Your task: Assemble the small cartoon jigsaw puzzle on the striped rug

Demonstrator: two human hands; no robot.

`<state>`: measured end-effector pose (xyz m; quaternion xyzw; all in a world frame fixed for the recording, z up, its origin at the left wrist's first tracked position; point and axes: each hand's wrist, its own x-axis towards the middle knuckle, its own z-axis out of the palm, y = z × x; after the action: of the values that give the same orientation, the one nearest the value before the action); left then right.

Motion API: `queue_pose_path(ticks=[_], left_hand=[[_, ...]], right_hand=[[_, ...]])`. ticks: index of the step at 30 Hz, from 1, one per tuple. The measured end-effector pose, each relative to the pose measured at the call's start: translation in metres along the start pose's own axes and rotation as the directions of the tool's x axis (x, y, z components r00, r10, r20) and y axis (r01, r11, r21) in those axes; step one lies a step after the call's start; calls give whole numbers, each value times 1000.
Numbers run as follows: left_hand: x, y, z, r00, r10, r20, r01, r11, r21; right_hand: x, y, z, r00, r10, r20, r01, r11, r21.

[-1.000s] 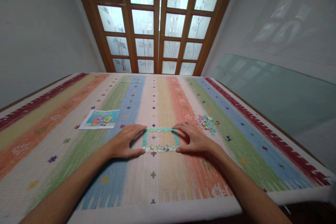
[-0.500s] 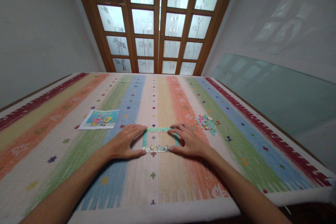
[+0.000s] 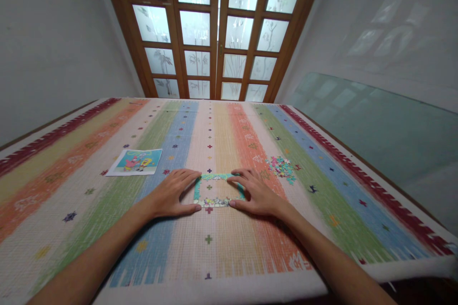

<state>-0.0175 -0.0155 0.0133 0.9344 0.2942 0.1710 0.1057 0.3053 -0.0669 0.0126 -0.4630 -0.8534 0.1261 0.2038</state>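
A small rectangular jigsaw frame (image 3: 214, 177), teal along the top and sides, lies on the striped cloth (image 3: 222, 243) in front of me, its middle empty. My left hand (image 3: 173, 195) lies flat against the frame's left side, fingers spread, thumb at the lower left corner. My right hand (image 3: 255, 193) lies flat over the frame's right side, fingers on the top edge and thumb on the bottom edge. Neither hand grips anything.
A heap of loose puzzle pieces (image 3: 281, 167) lies to the right of my right hand. A printed cartoon picture (image 3: 135, 161) lies at the left. Wooden glazed doors (image 3: 218, 33) stand beyond the far edge, and a glass pane (image 3: 375, 128) leans at the right.
My right hand has slid left over the frame's right side. The frame looks narrower than a second ago. My left hand has hardly moved.
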Motion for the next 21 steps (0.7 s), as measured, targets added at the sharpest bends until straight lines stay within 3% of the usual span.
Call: queue_pose_path(ticks=[10,16,21], left_hand=[[-1,1,0,1000,6,0,-6,1000,25],[-3,-5,0,1000,13,9,-13,999,32],[-3,-5,0,999,28,14,-28,999,22]], right_hand=[[0,1,-6,998,-45,54,42,998,55],[-4,14,-23,994,-45,97,38,997,73],[-5,22,-24,994,-44,97,40,998,48]])
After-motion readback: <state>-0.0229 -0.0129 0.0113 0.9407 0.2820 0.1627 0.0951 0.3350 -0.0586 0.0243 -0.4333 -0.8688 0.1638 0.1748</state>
